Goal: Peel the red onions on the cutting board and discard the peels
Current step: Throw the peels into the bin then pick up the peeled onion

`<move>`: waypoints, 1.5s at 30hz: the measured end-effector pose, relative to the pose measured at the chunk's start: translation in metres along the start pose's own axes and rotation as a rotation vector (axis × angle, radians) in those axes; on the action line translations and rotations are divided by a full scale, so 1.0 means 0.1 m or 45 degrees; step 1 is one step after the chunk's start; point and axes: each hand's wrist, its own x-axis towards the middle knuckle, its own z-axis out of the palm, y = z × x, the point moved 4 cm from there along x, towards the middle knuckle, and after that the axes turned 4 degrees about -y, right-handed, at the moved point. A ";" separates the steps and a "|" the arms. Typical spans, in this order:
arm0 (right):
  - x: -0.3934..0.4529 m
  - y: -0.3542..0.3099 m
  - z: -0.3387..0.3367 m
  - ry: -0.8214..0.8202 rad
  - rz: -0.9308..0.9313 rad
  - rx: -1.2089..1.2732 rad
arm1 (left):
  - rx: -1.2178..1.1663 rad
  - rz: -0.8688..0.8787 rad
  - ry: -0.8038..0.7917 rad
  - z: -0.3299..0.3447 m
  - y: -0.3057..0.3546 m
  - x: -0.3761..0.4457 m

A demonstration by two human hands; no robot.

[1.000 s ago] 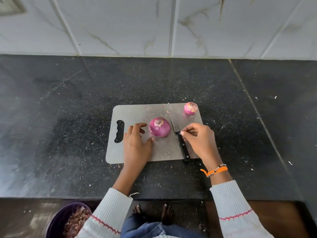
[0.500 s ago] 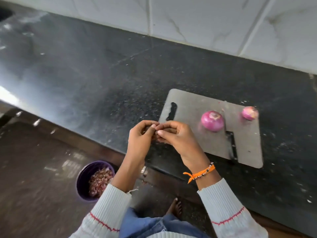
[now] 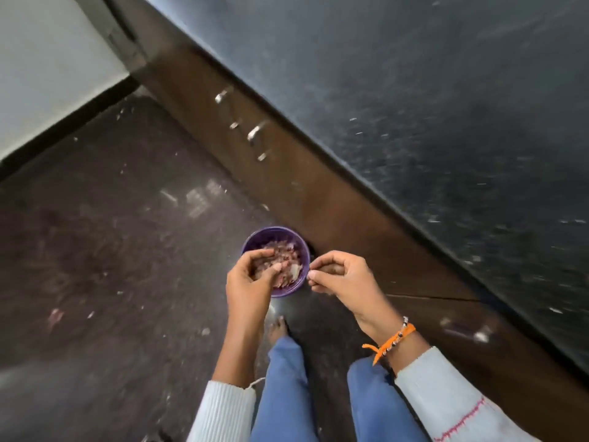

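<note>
the left hand [image 3: 251,279] is hovering curled over the purple bin [image 3: 255,239] of peels [image 3: 285,253] at lower centre, seemingly empty, while the right hand [image 3: 341,277] is pinching beside its rim, contents unclear.

I see a dark speckled stone surface [image 3: 446,106] running diagonally across the upper right. Below its edge sits brown wooden cabinetry [image 3: 318,199] with small metal handles [image 3: 256,133]. The dark glossy floor [image 3: 105,237] carries pale flecks and reflections. A pale wall [image 3: 47,59] fills the upper left corner.
</note>
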 end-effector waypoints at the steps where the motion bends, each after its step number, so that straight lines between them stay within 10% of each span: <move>1: 0.20 0.14 0.15 0.013 0.045 -0.013 | 0.015 -0.073 0.036 -0.16 -0.22 0.16; 12: 2.17 1.80 0.80 0.324 0.295 -0.446 | -0.367 -0.679 0.158 -0.36 -2.00 1.66; 23: 2.62 1.97 0.77 0.381 0.170 -0.925 | -0.672 -1.043 0.134 -0.18 -2.46 2.07; 32: 2.29 1.69 0.68 0.236 0.274 -0.669 | -0.351 -0.906 0.117 -0.05 -2.07 1.84; 45: 0.47 -0.19 0.14 0.490 -0.443 -0.094 | -0.313 -0.212 -0.251 0.58 0.09 0.44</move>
